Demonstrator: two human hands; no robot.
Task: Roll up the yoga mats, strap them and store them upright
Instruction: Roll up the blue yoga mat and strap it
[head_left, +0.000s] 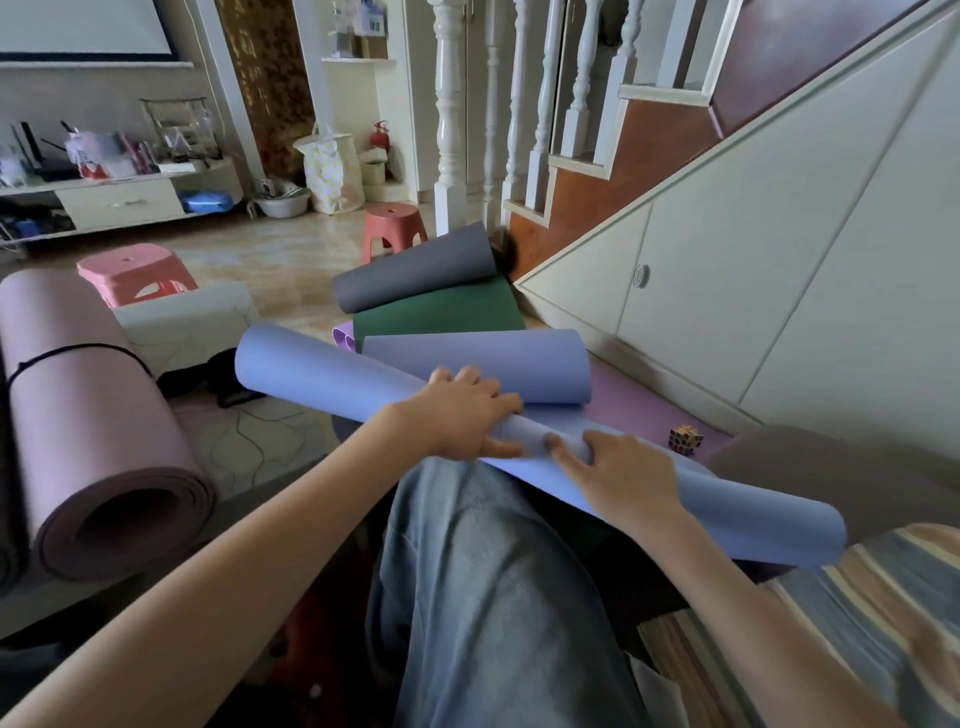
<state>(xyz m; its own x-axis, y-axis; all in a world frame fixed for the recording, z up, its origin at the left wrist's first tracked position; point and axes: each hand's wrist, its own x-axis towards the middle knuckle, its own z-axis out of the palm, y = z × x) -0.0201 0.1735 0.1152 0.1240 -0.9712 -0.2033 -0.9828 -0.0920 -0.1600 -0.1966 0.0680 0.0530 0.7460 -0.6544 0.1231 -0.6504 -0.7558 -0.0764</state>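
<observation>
Two hands work on one blue mat roll (322, 371) lying slantwise across the person's jeans-clad knee (483, 571); the left hand (462, 421) lies over the top of the roll with its fingers curled round the far side and its thumb along the near edge; the right hand (618, 475) grips the roll just beside it, fingers bent over the curve, thumb pointing toward the left hand; to the left, near the person, a thick pink rolled mat (88, 431) rests with a black strap (62, 356) looped round it; behind the blue roll a second, paler blue mat (478, 364) curls up at its end over a flat purple mat (639, 410), and a small puzzle cube (685, 439) sits on that purple mat; farther off, a green mat (441, 312) lies flat with a grey mat (415, 273) curled over it, against the foot of the staircase (623, 171); two red plastic stools (392, 228) stand on the tiled floor (270, 254) beyond
</observation>
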